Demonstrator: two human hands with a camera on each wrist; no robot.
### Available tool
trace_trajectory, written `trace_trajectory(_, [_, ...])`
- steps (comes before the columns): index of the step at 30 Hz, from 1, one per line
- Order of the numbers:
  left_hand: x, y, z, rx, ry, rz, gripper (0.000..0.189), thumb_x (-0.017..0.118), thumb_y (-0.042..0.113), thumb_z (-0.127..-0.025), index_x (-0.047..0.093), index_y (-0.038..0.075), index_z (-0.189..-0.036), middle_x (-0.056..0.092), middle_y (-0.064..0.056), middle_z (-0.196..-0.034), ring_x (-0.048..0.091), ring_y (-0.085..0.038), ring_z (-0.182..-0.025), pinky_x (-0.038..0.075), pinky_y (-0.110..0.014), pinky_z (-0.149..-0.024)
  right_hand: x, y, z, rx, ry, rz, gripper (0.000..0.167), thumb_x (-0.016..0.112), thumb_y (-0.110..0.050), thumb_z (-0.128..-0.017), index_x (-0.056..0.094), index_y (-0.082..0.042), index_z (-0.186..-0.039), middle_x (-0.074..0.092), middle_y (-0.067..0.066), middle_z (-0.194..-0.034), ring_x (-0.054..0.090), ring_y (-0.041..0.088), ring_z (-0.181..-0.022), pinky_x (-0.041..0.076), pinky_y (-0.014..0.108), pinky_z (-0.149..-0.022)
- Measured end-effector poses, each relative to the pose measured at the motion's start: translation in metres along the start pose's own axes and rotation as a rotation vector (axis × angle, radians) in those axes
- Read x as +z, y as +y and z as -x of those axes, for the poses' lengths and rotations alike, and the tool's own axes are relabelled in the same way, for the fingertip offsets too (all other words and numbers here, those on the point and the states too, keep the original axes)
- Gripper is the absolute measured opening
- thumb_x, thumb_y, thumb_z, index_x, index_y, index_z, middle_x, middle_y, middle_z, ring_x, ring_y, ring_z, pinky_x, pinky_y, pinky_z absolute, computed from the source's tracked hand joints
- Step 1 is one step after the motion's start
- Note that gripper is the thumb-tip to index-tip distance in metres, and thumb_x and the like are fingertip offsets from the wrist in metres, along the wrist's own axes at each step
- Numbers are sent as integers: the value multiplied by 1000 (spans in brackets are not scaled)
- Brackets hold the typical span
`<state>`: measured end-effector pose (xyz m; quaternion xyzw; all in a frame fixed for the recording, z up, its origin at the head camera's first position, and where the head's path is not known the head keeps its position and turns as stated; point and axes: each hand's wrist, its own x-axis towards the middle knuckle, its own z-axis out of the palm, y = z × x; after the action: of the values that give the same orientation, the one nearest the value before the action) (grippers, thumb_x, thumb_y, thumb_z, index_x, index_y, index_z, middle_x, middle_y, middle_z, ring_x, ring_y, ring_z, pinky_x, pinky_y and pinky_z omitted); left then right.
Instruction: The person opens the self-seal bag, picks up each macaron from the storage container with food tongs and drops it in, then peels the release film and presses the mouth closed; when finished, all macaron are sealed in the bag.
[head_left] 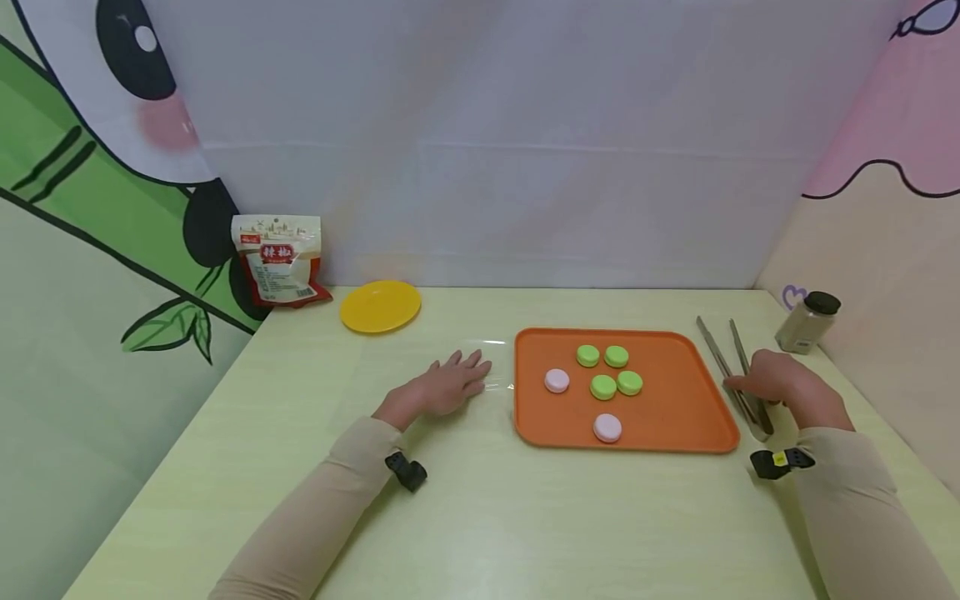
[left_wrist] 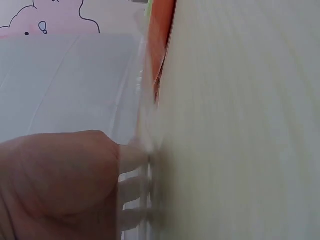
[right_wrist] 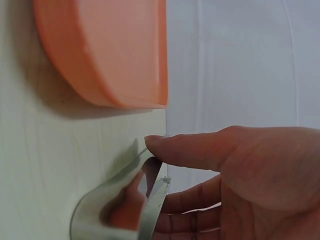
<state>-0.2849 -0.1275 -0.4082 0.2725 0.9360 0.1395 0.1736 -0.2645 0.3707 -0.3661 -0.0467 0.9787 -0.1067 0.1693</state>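
My right hand (head_left: pixel 798 387) is at the metal tongs (head_left: pixel 723 358), which lie beside the tray's right edge with both arms spread apart. In the right wrist view, the thumb touches one arm of the tongs (right_wrist: pixel 107 210) and the fingers curl behind the other. My left hand (head_left: pixel 447 387) reaches out with straight, spread fingers at a clear plastic item (head_left: pixel 493 343) left of the tray; its full shape is hard to make out. Through that plastic the left wrist view shows the fingers (left_wrist: pixel 132 187). On the orange tray (head_left: pixel 675 417) sit several green macarons (head_left: pixel 603 387) and two pale pink ones (head_left: pixel 607 427).
A yellow plate (head_left: pixel 380 307) lies at the back left. Next to it, a red and white food bag (head_left: pixel 281 260) stands against the wall. A jar with a black lid (head_left: pixel 808 322) stands at the table's right edge, beyond the right hand. A printed cloth (head_left: pixel 525 208) hangs behind.
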Motion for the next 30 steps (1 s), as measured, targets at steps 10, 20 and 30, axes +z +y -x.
trace_trajectory(10, [2, -6, -2, 1, 95, 126, 50, 32, 32, -111, 30, 17, -159, 16, -23, -163, 11, -45, -149, 12, -65, -116, 4, 5, -4, 4, 1, -18, 42, 59, -33, -96, 54, -6, -65, 46, 0, -61, 47, 14, -56, 37, 28, -54])
trace_trajectory(20, [1, -18, 3, 68, 162, 208, 49, 37, 33, -110, 35, 21, -157, 19, -18, -163, 8, -40, -151, 11, -55, -121, 7, 12, -5, 46, 23, -48, 48, 57, -41, -97, 54, 0, -73, 49, 5, -67, 51, 19, -61, 40, 31, -55])
trace_trajectory(30, [-4, -23, 5, 101, 230, 194, 45, 44, 36, -108, 48, 22, -151, 28, -15, -161, 16, -42, -149, 16, -56, -119, 8, 16, -9, 52, 66, -82, 51, 57, -45, -97, 53, 0, -74, 50, 7, -67, 52, 19, -60, 41, 32, -54])
